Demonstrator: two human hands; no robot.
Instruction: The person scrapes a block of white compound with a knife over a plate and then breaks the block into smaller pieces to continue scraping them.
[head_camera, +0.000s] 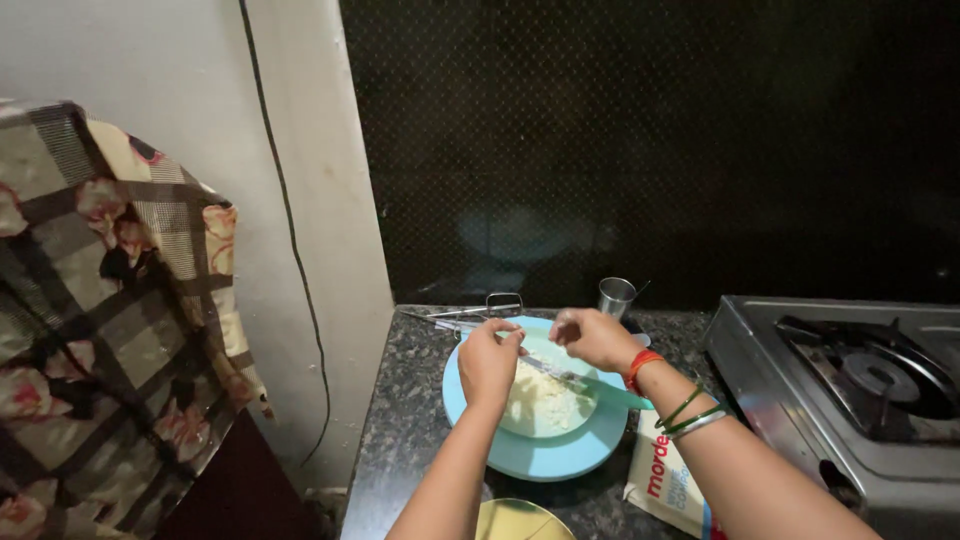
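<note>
Evidently, the step in hand was crumbling a white, cheese-like mass (545, 402) onto the light blue plate (545, 455), which sat on the dark speckled counter (405, 420). Both hands hovered just above the plate: the left hand (488, 360) with fingertips pinched narrowly, seemingly on a small crumb, and the right hand (595, 338) likewise curled at the fingers, though what it held could not be told. A green-handled knife (585, 385) lay across the plate. By judgement, the next move called for small, careful releases over the pile. Beyond the plate stood a steel cup (616, 297) and tongs (480, 310); right of it, a stove (850, 390); near it, a white packet (665, 480). Little room remained leftward before the counter's edge.
</note>
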